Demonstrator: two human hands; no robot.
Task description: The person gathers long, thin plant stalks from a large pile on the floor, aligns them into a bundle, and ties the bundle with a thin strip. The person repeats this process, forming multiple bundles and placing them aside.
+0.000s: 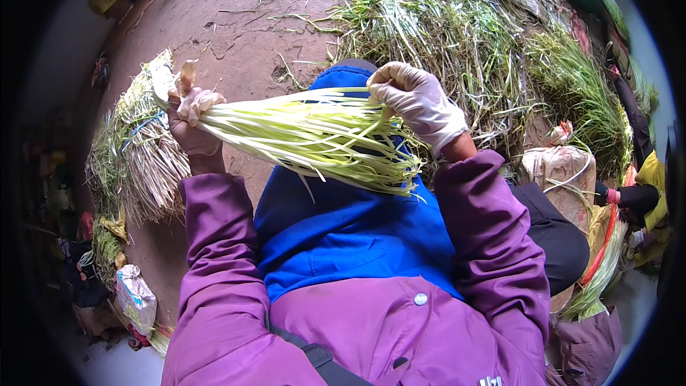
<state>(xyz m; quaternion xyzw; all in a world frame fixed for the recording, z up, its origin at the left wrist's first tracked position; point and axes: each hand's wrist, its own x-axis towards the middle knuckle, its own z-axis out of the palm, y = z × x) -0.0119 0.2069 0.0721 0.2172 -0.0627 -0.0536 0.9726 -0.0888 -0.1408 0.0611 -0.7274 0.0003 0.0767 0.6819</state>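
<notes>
A loose bunch of pale yellow-green leafy stalks (pixel 300 128), perhaps blanched chives, stretches sideways above my lap. My left hand (pixel 195 118), in a thin translucent glove, grips the bunch near its white stem ends. Over at the leaf ends, my right hand (pixel 420 104) wears a whitish glove; its thumb and fingers are pinched together on the tip of an upper leaf. The other leaf tips fan out below that hand. Beneath the bunch, a blue apron (pixel 348 246) covers my lap.
Ahead to the right lies a wide heap of green stalks and dry trimmings (pixel 439 53). A tied stack of stalks (pixel 153 161) stands on the left of the brown floor (pixel 241 53). To the right are a stuffed sack (pixel 560 177) and another person's yellow garment (pixel 654 187).
</notes>
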